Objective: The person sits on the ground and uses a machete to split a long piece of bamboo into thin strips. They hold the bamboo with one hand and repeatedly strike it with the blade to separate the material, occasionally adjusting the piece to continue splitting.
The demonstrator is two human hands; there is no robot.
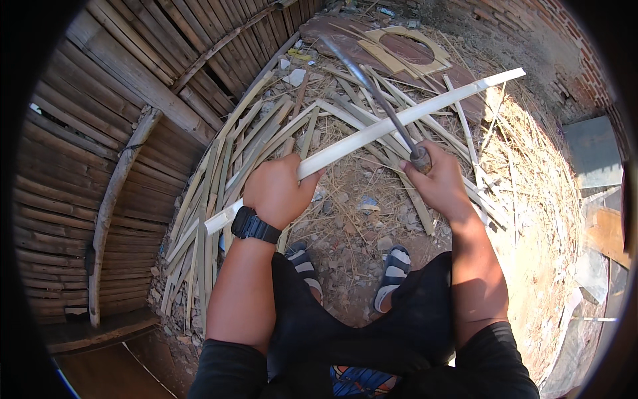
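Note:
My left hand (276,189), with a black watch on the wrist, is closed around a long pale split-bamboo strip (352,141). The strip slants up to the right, and its short lower end sticks out beside the wrist. In my right hand (438,178) is a long-bladed knife (375,93), gripped by its worn wooden handle (420,159). Its dark narrow blade points away and to the left, passing over the strip. Whether blade and strip touch, I cannot tell.
Many split bamboo strips (216,166) lie on the ground ahead and left, among straw and shavings (531,166). A bamboo wall (80,146) rises at left, a brick wall (531,33) at far right. A board with a round hole (435,63) lies at the back.

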